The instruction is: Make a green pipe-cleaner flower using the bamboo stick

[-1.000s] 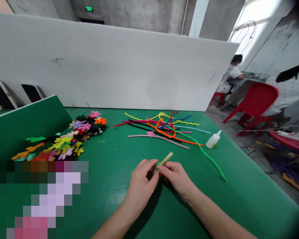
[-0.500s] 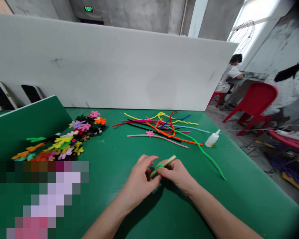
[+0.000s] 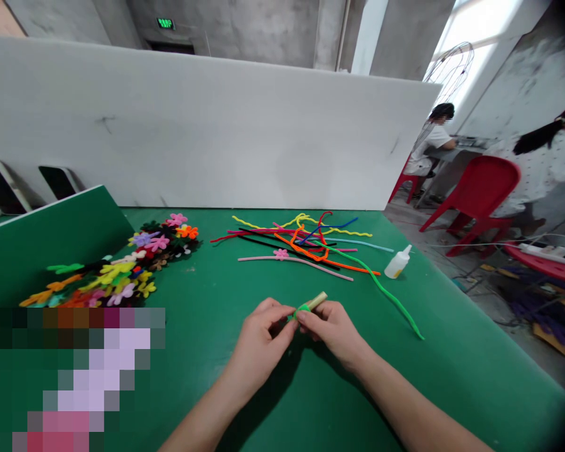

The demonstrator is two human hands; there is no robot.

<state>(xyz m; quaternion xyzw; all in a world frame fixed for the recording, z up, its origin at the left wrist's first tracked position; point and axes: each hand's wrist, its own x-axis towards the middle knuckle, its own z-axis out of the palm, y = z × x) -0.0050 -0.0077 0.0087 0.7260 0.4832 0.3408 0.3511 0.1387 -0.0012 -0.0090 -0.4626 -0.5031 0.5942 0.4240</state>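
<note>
My right hand point(image 3: 338, 331) is closed around a short, pale wooden stick point(image 3: 319, 300), whose upper end sticks out past the fingers. A bright green pipe cleaner point(image 3: 303, 309) is wrapped around the stick near its lower part. My left hand point(image 3: 263, 336) pinches at the green pipe cleaner with thumb and forefinger, its fingertips nearly touching those of my right hand. The stick's lower end is hidden by my fingers. Both hands are above the green table point(image 3: 202, 333).
Beyond my hands lie several loose pipe cleaners point(image 3: 306, 256) and a small pink flower point(image 3: 281, 254). A glue bottle point(image 3: 398, 263) stands to their right. Fuzzy flowers point(image 3: 117, 273) are heaped at left by a green board point(image 3: 66, 232). A white partition point(image 3: 245, 132) stands behind; two people sit at right.
My left hand's thumb and forefinger have closed together beside the green pipe cleaner; before, they were apart around the stick's lower end. The view has shifted slightly.
</note>
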